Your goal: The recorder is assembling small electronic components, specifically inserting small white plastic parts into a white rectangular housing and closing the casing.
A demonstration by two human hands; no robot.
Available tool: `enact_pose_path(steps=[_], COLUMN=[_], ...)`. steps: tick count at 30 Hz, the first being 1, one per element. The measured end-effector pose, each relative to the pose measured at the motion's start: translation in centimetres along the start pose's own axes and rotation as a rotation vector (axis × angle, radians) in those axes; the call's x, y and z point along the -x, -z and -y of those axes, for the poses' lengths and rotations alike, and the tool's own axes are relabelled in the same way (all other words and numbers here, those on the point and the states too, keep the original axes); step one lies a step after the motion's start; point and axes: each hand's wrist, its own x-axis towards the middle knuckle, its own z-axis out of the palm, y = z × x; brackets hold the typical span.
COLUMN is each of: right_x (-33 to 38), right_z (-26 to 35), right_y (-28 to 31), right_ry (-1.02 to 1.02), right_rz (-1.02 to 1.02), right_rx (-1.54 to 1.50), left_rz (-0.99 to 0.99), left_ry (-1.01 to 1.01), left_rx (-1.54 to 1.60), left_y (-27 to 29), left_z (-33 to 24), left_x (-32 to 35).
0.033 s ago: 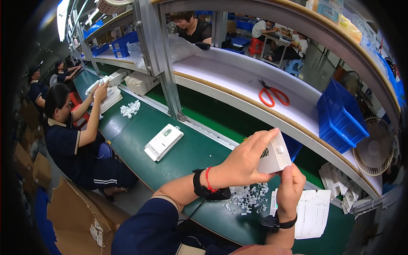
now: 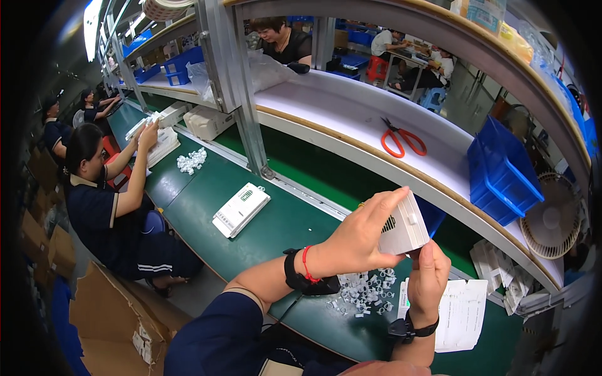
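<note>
Raised above the green workbench is a white plastic case (image 2: 412,227) with dark slots in one face, tilted between my hands. My left hand (image 2: 354,237) grips it from the left, fingers along the top and thumb underneath. At the lower right corner my right hand (image 2: 427,272) pinches the edge between thumb and fingers; whatever small part may be there is hidden. Below them lies a pile of small grey-white plastic clips (image 2: 364,293). A white printed sheet (image 2: 464,316) is beside my right wrist. Another white slotted case (image 2: 243,208) rests on the bench to the left.
On the shelf ahead are red-handled scissors (image 2: 403,139), a blue bin (image 2: 503,172) and a round fan (image 2: 550,216). White parts (image 2: 498,269) are stacked at right. A co-worker (image 2: 106,194) sits at left near a white pile (image 2: 191,161). A cardboard box (image 2: 103,313) stands lower left.
</note>
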Motion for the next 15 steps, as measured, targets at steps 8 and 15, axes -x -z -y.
enact_pose_path(steps=[8,15], right_x=[-0.7,-0.4], right_z=[0.3,0.3], right_y=[-1.8,-1.5], right_ry=[-0.089,0.110], right_rz=[-0.070,-0.024], right_rx=[-0.356,0.148], left_rz=[-0.033,0.014], left_ry=[-0.118,-0.096], left_rx=[-0.086,-0.079], left_y=[-0.2,0.6], left_z=[1.0,0.8], left_x=[-0.1,0.0])
